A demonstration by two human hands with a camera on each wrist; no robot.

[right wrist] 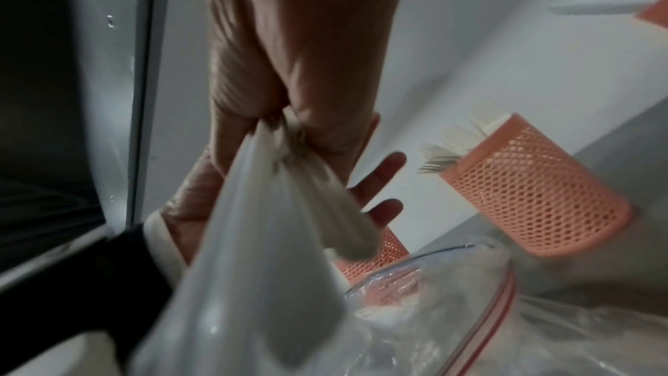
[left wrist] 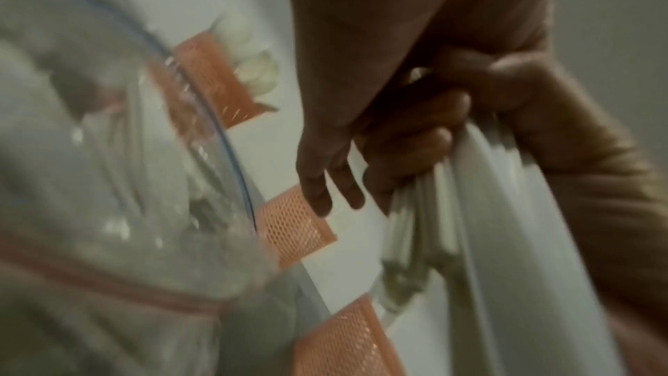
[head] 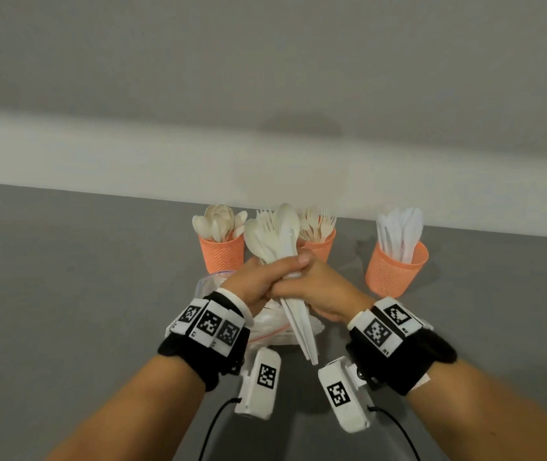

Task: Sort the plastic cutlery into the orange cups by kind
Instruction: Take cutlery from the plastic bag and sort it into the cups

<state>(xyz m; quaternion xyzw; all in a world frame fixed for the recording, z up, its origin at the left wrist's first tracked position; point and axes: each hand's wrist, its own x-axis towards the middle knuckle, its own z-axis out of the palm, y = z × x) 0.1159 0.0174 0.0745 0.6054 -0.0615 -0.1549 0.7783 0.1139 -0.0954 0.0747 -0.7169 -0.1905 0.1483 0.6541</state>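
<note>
Left hand: the left hand (head: 255,283) sits at centre frame in the head view, forearm rising from the lower left; its fingers wrap across the bundle of white plastic cutlery (head: 277,239), thumb lying over the top; the grip is closed round the handles.
Right hand: the right hand (head: 318,291) comes in from the lower right and meets the left at the same bundle; its fingers are curled tight on the handles, so this grip too is closed on the cutlery.
Bundle against the grip: spoon bowls and fork tines fan out above the two hands toward upper centre; the handle ends stick out below them, slanting toward lower centre.
Head view only: three orange mesh cups stand on the grey surface (head: 66,294) behind the hands; the spoon cup (head: 221,253) at centre left, the fork cup (head: 320,246) partly hidden behind the bundle, the knife cup (head: 395,271) at centre right, apart from the other two.
Wrist views only: the right wrist view shows the right palm squeezed round the handles, and a clear zip bag (right wrist: 488,310) with a red seal strip at lower right; the left wrist view, blurred, shows both hands' fingers meeting on the handles.
Bag in head view: it lies on the surface under the hands, mostly hidden.
</note>
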